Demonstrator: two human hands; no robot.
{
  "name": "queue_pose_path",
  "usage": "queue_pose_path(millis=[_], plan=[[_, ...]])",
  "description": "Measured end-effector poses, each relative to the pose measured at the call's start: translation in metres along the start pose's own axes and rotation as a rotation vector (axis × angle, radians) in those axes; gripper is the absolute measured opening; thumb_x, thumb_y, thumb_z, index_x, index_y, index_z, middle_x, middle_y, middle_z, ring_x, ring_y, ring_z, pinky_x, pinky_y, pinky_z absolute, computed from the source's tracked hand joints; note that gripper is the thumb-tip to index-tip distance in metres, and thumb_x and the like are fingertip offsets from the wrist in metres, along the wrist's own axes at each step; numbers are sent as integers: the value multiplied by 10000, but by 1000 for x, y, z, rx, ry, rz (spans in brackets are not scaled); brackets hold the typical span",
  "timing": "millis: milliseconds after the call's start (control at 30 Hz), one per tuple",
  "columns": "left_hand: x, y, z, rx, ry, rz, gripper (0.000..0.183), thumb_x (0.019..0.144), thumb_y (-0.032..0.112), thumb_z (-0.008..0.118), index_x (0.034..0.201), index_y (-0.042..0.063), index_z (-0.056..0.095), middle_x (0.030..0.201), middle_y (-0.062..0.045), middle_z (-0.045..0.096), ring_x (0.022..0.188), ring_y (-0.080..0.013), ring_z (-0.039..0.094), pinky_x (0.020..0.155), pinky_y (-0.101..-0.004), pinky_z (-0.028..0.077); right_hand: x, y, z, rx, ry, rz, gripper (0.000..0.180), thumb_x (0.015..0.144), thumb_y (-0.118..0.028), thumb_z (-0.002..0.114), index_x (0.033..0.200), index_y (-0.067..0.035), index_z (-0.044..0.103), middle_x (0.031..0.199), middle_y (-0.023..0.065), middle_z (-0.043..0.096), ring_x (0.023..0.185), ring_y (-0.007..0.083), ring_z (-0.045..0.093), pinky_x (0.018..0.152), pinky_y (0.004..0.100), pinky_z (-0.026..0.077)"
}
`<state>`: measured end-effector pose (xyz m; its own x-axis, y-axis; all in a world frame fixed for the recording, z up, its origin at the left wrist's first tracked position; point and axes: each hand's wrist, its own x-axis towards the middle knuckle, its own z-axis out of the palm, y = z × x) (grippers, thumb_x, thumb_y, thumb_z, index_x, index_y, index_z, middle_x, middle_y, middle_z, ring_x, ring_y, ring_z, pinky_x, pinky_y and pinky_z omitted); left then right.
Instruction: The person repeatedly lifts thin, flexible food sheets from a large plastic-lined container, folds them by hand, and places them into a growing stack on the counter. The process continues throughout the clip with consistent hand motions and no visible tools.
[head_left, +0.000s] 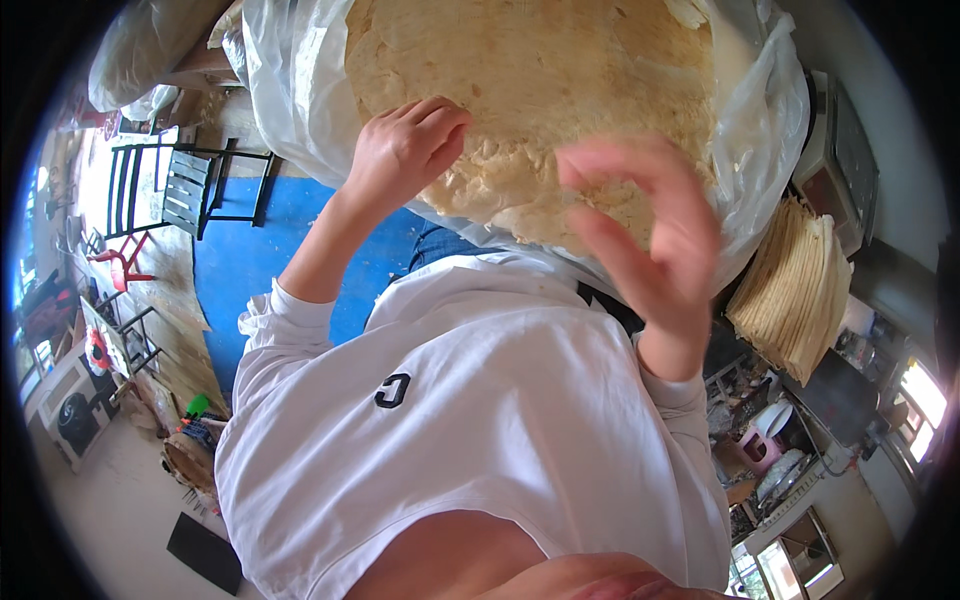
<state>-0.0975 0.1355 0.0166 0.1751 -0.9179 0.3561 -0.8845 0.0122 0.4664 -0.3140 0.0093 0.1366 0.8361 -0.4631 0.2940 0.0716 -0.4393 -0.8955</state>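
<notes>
A broad tan sheet of thin flatbread (525, 67), with a ragged, crumpled near edge, lies before me on translucent plastic sheeting (757, 127). It looks like the top of a stack. My left hand (416, 139) is over its left side, fingers curled down and close together. Whether those fingers pinch anything is hidden. My right hand (652, 217) is blurred, above the near right part of the flatbread. Its thumb and fingers are apart in a curve, and I see nothing between them.
At the right stands a thick pile of folded flatbread sheets (791, 292) near a boxy appliance (836, 161). A blue floor mat (262, 247) lies to the left, with a dark slatted folding chair (187, 187) and a red stool (124, 262) beyond.
</notes>
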Motion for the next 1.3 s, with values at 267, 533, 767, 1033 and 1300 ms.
queue_pose_path(millis=[267,533,767,1033,1300], plan=[[-14,0,-2,-141,53,-26,203,799,149,734,987,81,705,979,-44,692,915,-271,658,781,-388,526,-3,131,60,-735,-42,-304,203,851,-168,732,1021,-77,670,1065,73,663,1032,272,652,812,379,519],[11,1,21,55,95,-34,225,749,105,710,969,143,691,965,7,667,924,-213,627,831,-365,482,2,121,66,-288,153,104,198,883,-154,692,1024,-66,583,959,96,641,893,320,640,791,425,497],[24,7,27,99,228,33,305,682,80,709,977,140,665,988,19,646,957,-199,619,862,-369,474,3,117,55,-862,68,122,370,773,-124,729,1103,-90,566,1038,81,626,991,309,600,851,440,471],[48,-10,15,266,156,-176,512,612,41,709,1097,204,696,1041,45,673,1056,-208,608,1026,-432,411,20,106,28,-774,157,-22,460,687,50,644,1114,-109,583,1051,67,628,1006,292,612,828,417,463],[57,-15,-8,271,357,126,457,577,67,710,1018,185,720,916,58,677,906,-157,630,936,-386,482,-19,129,-8,-1087,271,192,536,666,27,690,1173,-128,607,1160,93,624,1110,312,588,927,418,467]])
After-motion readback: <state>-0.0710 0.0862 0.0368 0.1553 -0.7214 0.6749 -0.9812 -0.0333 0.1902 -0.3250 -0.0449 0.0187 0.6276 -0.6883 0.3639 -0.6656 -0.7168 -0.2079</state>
